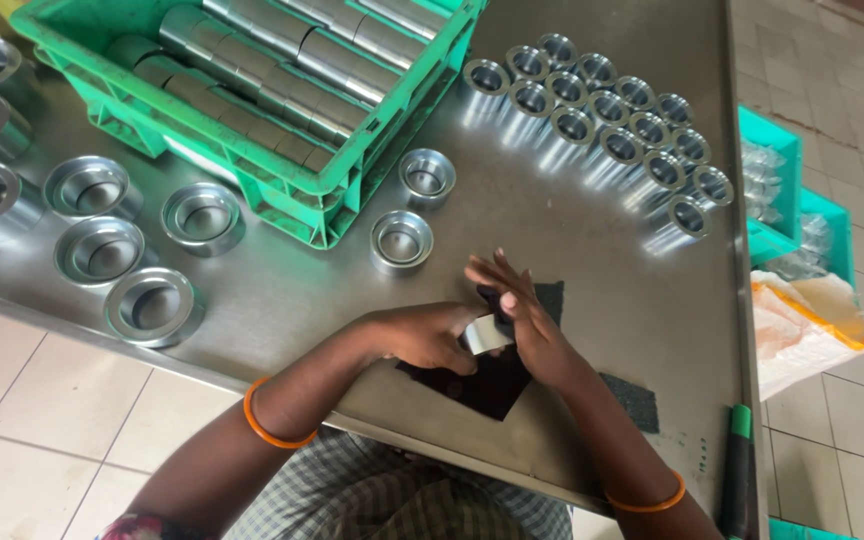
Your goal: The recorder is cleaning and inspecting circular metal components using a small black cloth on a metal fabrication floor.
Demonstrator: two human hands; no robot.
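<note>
1. Your left hand [430, 338] grips a small shiny metal ring [486, 334], fingers curled shut around it; the ring sits between both hands, just at the left hand's 3 o'clock.
2. Your right hand [520, 310] lies against the same ring from its other side, fingers straight and pressed together, pointing toward 11 o'clock, the palm flat on the ring.
3. The ring's axis seems to run across, roughly 9 to 3 o'clock, from one palm to the other, though the hands hide most of it.
4. Both hands touch the ring, so neither is nearer; the left carries it, the right rubs or covers it.
5. Under the hands lies a dark abrasive sheet [492, 385] on the bench [592, 260]; a second dark piece [632, 400] lies at its 4 o'clock.
6. At 11 o'clock from the hands stand two cup-shaped metal parts [401, 240], open ends up, one behind the other.
7. At 10 o'clock, a green crate [292, 185] holds rows of metal cylinders [282, 70] lying on their sides.
8. At 9 o'clock, larger metal cups [152, 305] stand in a loose group, mouths up.
9. At 1 o'clock, small rings [602, 120] stand in two close rows.
10. Beyond the bench's right edge, teal bins [782, 190] hold clear-wrapped items; contents are too unclear to tell.
</note>
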